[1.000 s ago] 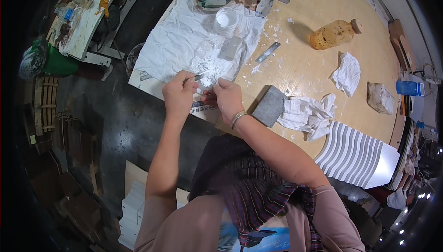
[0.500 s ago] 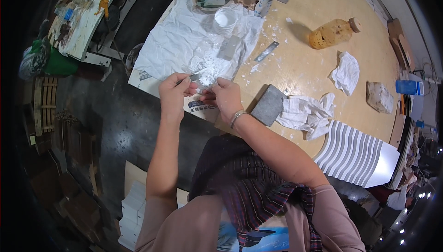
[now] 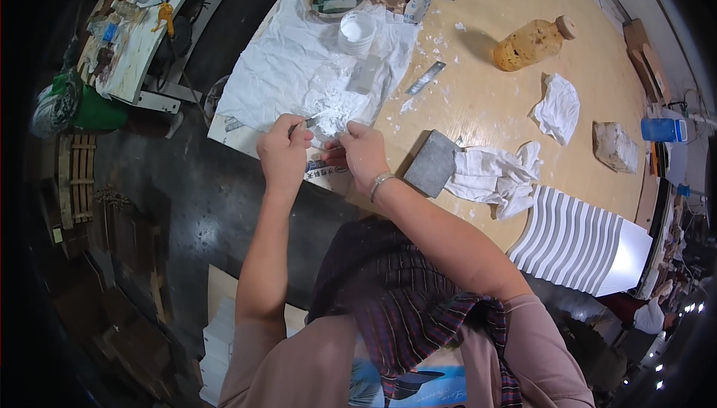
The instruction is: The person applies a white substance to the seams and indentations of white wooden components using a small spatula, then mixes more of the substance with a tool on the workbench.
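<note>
Over the near edge of a white cloth (image 3: 258, 72), my left hand (image 3: 284, 150) is closed on a thin tool with a dark handle; its pale tip (image 3: 318, 116) points right over a patch of white crumbs (image 3: 328, 103). Close beside it, my right hand (image 3: 364, 156) is pinched, thumb on top and fingers curled under. Whatever it grips is too small or hidden to name. Beyond the crumbs lies a pale, see-through flat block (image 3: 366, 74). A white tub (image 3: 357, 32) with white contents stands behind that.
Right of my hands lie a grey block (image 3: 433, 163), a white rag (image 3: 497, 182) and a flat metal strip (image 3: 426, 78). An amber bottle (image 3: 529, 46) stands farther off. A round bowl (image 3: 308, 1) holds green-and-white blocks. A wavy striped sheet (image 3: 571, 240) rests by the right edge.
The left hand has turned a little, so the tool's pale tip now shows pointing right. Both hands stay close together. The whole view has shifted slightly.
</note>
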A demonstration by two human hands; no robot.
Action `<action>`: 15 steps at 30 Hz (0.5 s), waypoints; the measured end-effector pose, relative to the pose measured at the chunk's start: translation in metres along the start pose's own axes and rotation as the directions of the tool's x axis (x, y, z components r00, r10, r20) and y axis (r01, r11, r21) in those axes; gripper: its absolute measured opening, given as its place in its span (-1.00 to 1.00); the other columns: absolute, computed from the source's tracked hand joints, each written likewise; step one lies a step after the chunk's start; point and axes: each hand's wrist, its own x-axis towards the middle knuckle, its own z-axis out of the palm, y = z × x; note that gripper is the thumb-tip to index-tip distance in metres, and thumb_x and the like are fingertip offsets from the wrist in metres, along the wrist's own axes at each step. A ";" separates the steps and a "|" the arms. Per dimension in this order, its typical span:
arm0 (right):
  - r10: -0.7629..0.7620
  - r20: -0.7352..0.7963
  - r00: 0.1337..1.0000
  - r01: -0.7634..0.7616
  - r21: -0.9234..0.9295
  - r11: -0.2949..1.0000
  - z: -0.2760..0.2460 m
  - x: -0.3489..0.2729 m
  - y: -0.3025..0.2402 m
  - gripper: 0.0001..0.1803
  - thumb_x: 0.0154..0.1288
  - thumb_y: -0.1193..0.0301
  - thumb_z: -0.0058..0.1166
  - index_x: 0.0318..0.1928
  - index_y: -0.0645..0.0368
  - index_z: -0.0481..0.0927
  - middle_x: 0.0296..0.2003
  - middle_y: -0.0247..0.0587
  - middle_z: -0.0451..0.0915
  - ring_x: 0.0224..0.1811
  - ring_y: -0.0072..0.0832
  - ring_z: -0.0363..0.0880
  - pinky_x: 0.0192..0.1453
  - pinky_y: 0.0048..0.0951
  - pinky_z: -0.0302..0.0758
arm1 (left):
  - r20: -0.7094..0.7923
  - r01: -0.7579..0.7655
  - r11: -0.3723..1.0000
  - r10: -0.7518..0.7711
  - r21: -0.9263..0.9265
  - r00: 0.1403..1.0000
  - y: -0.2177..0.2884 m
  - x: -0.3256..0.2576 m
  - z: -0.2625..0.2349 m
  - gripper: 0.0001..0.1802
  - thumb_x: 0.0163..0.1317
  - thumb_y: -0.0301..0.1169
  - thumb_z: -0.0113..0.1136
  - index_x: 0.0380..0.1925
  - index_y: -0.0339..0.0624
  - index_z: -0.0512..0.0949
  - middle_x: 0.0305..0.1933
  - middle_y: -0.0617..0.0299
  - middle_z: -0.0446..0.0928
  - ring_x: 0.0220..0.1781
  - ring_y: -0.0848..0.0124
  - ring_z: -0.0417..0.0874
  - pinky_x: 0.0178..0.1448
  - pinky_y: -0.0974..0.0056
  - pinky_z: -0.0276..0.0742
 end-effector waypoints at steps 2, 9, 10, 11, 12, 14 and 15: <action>0.004 -0.006 1.000 -0.004 -0.015 1.000 0.001 -0.001 -0.001 -0.82 0.32 0.62 -0.28 -0.45 0.23 0.30 -0.40 -0.01 0.56 -0.48 -0.33 0.63 -0.43 -0.41 0.63 | 0.001 -0.048 0.997 0.049 0.064 0.999 0.004 -0.002 0.002 -0.91 0.20 -0.54 0.10 -0.33 -0.29 0.56 -0.56 0.11 0.61 -0.54 0.40 0.65 -0.43 0.33 0.49; 0.003 -0.010 1.000 -0.004 -0.038 0.999 0.001 -0.002 -0.003 -0.81 0.34 0.61 -0.29 -0.46 0.24 0.31 -0.41 -0.02 0.56 -0.49 -0.35 0.63 -0.44 -0.41 0.63 | 0.020 -0.035 0.999 0.035 0.024 0.999 0.001 -0.001 0.003 -0.91 0.20 -0.54 0.09 -0.34 -0.29 0.56 -0.56 0.11 0.61 -0.54 0.40 0.65 -0.43 0.32 0.49; 0.003 -0.011 1.000 -0.003 -0.038 0.999 0.001 -0.002 -0.002 -0.81 0.34 0.61 -0.29 -0.46 0.24 0.31 -0.41 -0.02 0.56 -0.49 -0.35 0.63 -0.44 -0.41 0.63 | 0.020 -0.035 0.999 0.034 0.031 0.999 0.001 -0.001 0.003 -0.91 0.20 -0.54 0.09 -0.34 -0.30 0.56 -0.56 0.10 0.61 -0.54 0.40 0.65 -0.43 0.32 0.50; 0.000 -0.012 1.000 0.000 -0.040 0.999 0.001 -0.001 -0.002 -0.81 0.34 0.61 -0.29 -0.46 0.25 0.31 -0.41 -0.02 0.56 -0.49 -0.34 0.63 -0.44 -0.41 0.63 | 0.020 -0.035 0.999 0.034 0.030 0.999 0.001 0.000 0.003 -0.91 0.20 -0.54 0.09 -0.34 -0.30 0.56 -0.56 0.10 0.61 -0.54 0.40 0.65 -0.43 0.32 0.50; -0.004 -0.014 1.000 0.003 -0.042 0.999 0.001 -0.001 -0.001 -0.80 0.34 0.61 -0.28 -0.46 0.25 0.31 -0.42 -0.02 0.56 -0.49 -0.34 0.63 -0.44 -0.42 0.63 | 0.030 -0.011 1.000 0.011 0.006 0.999 0.000 0.000 0.004 -0.91 0.20 -0.55 0.09 -0.34 -0.31 0.56 -0.56 0.11 0.61 -0.54 0.41 0.65 -0.43 0.34 0.49; -0.017 -0.028 0.999 0.017 -0.019 1.000 0.004 -0.001 0.001 -0.81 0.32 0.63 -0.28 -0.47 0.29 0.33 -0.45 0.00 0.56 -0.54 -0.35 0.61 -0.50 -0.42 0.60 | 0.038 0.015 1.000 -0.015 -0.017 0.999 -0.004 0.002 0.004 -0.91 0.20 -0.55 0.09 -0.34 -0.31 0.56 -0.55 0.11 0.60 -0.55 0.43 0.64 -0.43 0.36 0.49; -0.030 -0.044 0.999 0.031 0.005 1.000 0.006 -0.001 0.002 -0.81 0.30 0.66 -0.27 -0.47 0.33 0.35 -0.49 0.01 0.55 -0.60 -0.37 0.60 -0.56 -0.42 0.58 | 0.050 0.078 0.992 -0.073 -0.102 0.996 -0.009 0.004 0.003 -0.91 0.20 -0.56 0.09 -0.33 -0.33 0.56 -0.55 0.11 0.60 -0.56 0.45 0.62 -0.44 0.38 0.48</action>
